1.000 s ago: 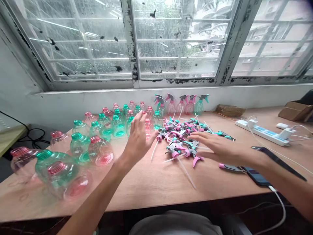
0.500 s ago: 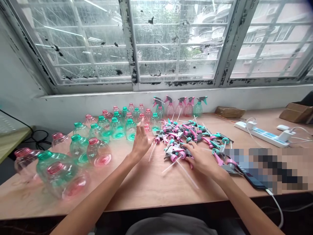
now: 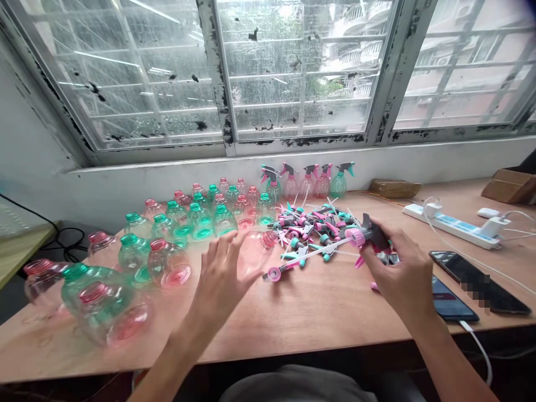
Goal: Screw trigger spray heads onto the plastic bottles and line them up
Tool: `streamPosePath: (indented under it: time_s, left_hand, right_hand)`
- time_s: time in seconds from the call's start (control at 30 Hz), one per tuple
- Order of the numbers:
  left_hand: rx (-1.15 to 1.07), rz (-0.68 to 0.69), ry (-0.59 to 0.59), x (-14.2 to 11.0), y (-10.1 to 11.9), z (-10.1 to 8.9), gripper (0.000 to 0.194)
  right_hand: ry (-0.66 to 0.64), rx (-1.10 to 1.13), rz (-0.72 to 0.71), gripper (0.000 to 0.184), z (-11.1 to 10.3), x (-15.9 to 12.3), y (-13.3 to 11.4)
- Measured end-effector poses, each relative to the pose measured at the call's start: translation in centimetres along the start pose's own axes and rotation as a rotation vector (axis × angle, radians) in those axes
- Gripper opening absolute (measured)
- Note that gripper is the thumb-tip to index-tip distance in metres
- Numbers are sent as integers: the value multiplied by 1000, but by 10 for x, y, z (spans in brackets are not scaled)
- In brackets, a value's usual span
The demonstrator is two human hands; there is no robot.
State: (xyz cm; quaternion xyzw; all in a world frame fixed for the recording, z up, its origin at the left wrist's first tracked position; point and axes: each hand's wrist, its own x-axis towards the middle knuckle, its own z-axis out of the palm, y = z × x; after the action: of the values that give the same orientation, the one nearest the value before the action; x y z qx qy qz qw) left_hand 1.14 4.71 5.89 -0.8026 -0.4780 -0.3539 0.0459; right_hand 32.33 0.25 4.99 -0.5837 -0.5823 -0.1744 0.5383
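My left hand (image 3: 221, 268) is closed round a clear pink bottle (image 3: 254, 254), tilted so its ridged neck points right. In my right hand (image 3: 402, 268) is a grey and pink spray trigger head (image 3: 368, 234), raised off the table. Its pink collar faces left, and its thin white tube reaches toward the bottle's neck without entering it. Between the hands, a loose pink-collared spray head (image 3: 276, 273) lies on the table. Behind it spreads a pile of pink, green and grey spray heads (image 3: 314, 223).
Many open pink and green bottles (image 3: 167, 259) stand on the left of the table. Several bottles with spray heads (image 3: 307, 181) line the wall. A power strip (image 3: 452, 226), two phones (image 3: 481, 282) and a cardboard box (image 3: 511, 187) are on the right.
My left hand has drawn a pink bottle from the rows toward me and tilted it. My right hand has lifted a pink and grey spray head out of the pile, moving right.
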Motion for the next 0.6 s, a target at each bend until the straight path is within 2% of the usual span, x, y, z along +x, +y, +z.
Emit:
streamPosePath:
  time_s: [0.07, 0.1, 0.23, 0.3, 0.37, 0.4, 0.43, 0.53, 0.6]
  left_hand:
    - [79, 92, 57, -23, 17, -9, 72]
    - [88, 121, 44, -33, 23, -11, 67]
    - [4, 103, 7, -63, 29, -11, 58]
    - [-62, 93, -8, -74, 29, -16, 62]
    - [-176, 88, -84, -81, 30, -26, 77]
    - [-265, 84, -161, -83, 32, -31, 87]
    - [-367, 94, -273, -84, 35, -35, 88]
    - [-624, 165, -733, -75, 45, -36, 54]
    - [-683, 138, -872, -61, 50, -26, 57]
  right_hand:
    - [64, -33, -33, 39, -6, -1, -8]
    - [78, -46, -49, 40, -7, -2, -11]
    - [65, -67, -70, 40, -8, -9, -15]
    - [59, -62, -50, 40, -8, -9, -13]
    - [76, -65, -10, 40, -10, -8, -10]
    - [86, -64, 20, 40, -12, -7, -8]
    - [95, -60, 54, 41, -13, -6, -6]
    - [70, -39, 145, 45, -19, -5, -1]
    - [25, -29, 148, 45, -21, -7, 1]
